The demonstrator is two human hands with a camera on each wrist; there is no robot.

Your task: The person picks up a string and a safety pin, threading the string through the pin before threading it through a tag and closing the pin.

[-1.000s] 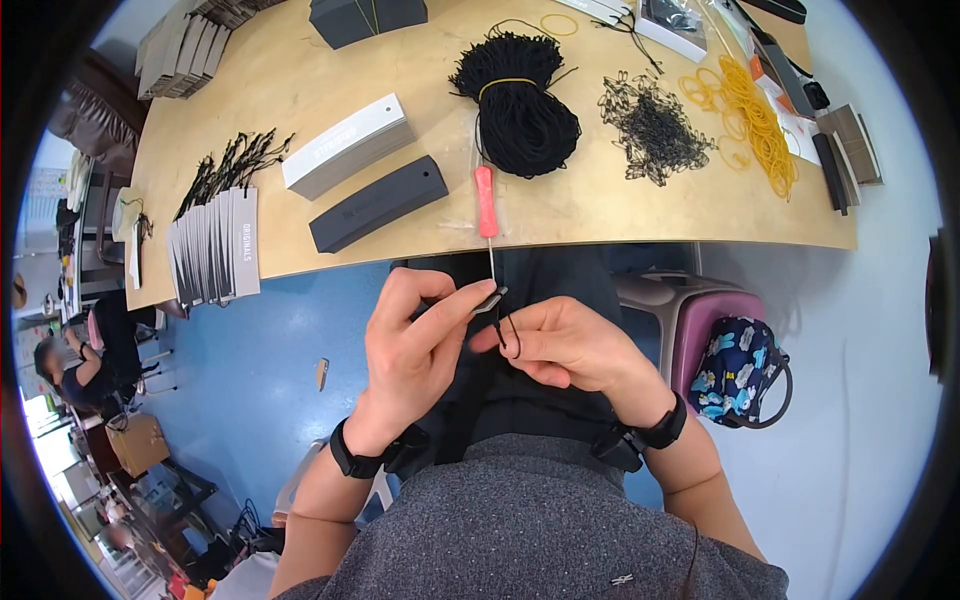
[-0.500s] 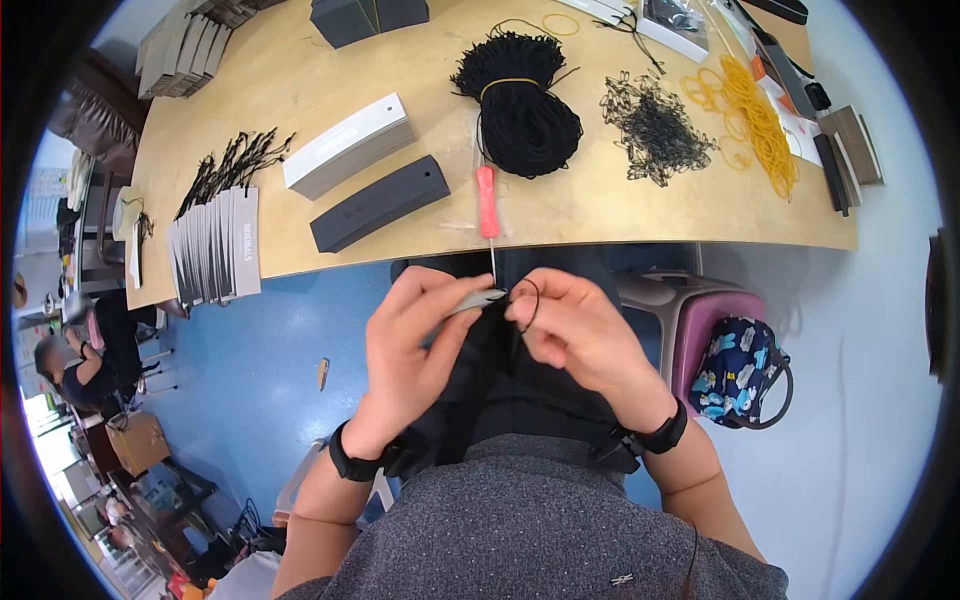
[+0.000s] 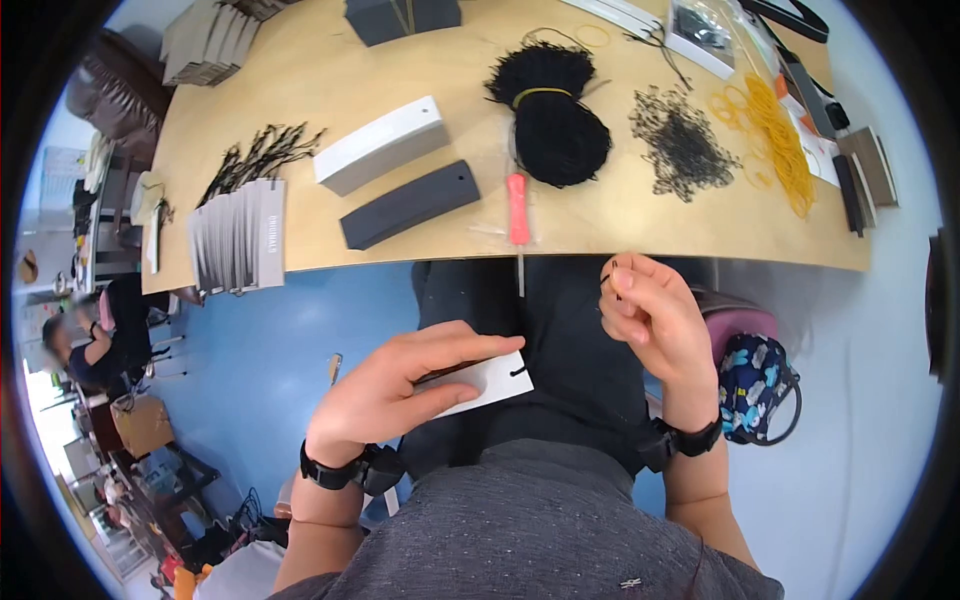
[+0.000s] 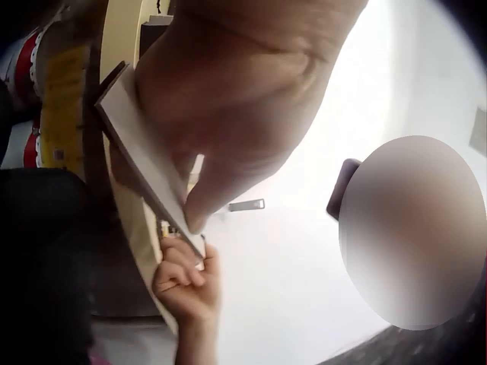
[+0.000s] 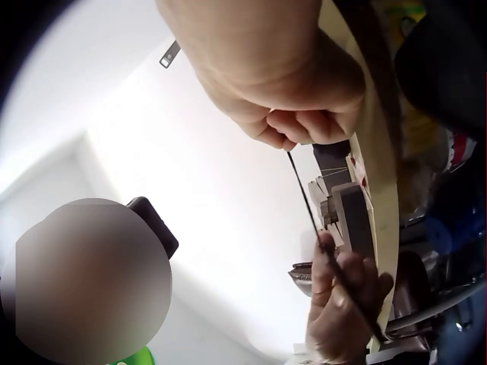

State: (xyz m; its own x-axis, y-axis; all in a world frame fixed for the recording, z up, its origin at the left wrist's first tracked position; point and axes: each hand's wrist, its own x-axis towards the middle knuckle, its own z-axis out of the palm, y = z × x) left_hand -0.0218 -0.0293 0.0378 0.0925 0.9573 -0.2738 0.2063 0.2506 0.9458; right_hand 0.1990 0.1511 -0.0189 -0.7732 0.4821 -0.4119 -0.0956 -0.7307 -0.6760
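My left hand (image 3: 395,380) holds a white hang tag (image 3: 497,385) over the lap, thumb on its face and fingers along its far edge. A short black loop shows at the hole in the tag's end. Up and to the right, my right hand (image 3: 655,310) pinches a black cord between thumb and fingertips. In the right wrist view that cord (image 5: 304,192) runs taut from the right fingertips toward the tag in the left hand. A red-handled tool (image 3: 517,208) lies on the table between the hands, its thin metal shaft reaching past the front edge.
On the wooden table (image 3: 320,240) lie a white tag stack (image 3: 385,150), a dark tag stack (image 3: 410,205) and fanned strung tags (image 3: 235,235). Farther right are a black cord bundle (image 3: 562,140), small black clasps (image 3: 683,145) and yellow rubber bands (image 3: 775,140). A patterned bag (image 3: 750,390) sits at right.
The hands, close together before, have moved apart. My left hand has come down and toward the body with the tag turned face up; my right has pulled away rightward with the cord.
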